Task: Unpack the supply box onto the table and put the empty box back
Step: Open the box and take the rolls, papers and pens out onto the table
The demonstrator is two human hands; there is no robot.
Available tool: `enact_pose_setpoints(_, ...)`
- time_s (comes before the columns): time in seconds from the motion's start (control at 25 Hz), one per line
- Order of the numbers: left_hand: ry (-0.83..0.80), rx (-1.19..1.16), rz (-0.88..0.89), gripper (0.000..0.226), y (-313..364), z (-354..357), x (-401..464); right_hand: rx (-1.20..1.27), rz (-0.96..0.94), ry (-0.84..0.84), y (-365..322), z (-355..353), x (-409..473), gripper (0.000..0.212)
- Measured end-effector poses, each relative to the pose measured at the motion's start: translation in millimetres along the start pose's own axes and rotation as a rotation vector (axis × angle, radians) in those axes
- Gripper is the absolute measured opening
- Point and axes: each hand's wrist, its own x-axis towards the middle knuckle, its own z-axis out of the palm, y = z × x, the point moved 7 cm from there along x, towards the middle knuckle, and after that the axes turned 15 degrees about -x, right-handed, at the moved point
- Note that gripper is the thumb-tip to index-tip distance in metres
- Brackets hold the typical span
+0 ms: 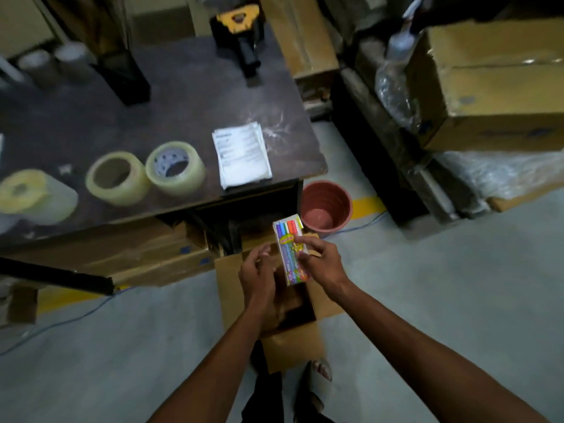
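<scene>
An open cardboard supply box [293, 343] stands on the floor just below the table's near right corner. Above its opening my right hand [320, 261] grips a colourful pack of markers [290, 254], held upright. My left hand [258, 270] hovers beside the pack with fingers apart, holding nothing. The dark brown table [183, 96] carries two rolls of clear tape [117, 178] [175, 167], a yellowish roll [33, 195] at the left edge, and a stack of printed papers [241, 154] near its right corner. The box's inside is dark; its contents are hidden.
A black and yellow tape dispenser [244, 35] and a dark upright block [122, 71] stand at the table's back. A terracotta pot [326, 206] sits on the floor by the table leg. Cardboard boxes [494, 83] are stacked at right, flat cartons [152, 254] under the table.
</scene>
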Motion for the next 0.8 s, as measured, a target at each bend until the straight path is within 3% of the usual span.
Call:
enact_pose_setpoints(0.36, -0.026, -0.041, 0.076, 0.026, 104.7, 26.1, 17.8, 0.038, -0.045, 0.024, -103.4, -41.2, -9.0, 0.032)
enact_pose_setpoints(0.8, -0.131, -0.004, 0.085, 0.022, 168.0, 48.2, 102.8, -0.203, 0.006, 0.223, -175.2, -51.7, 100.1, 0.038)
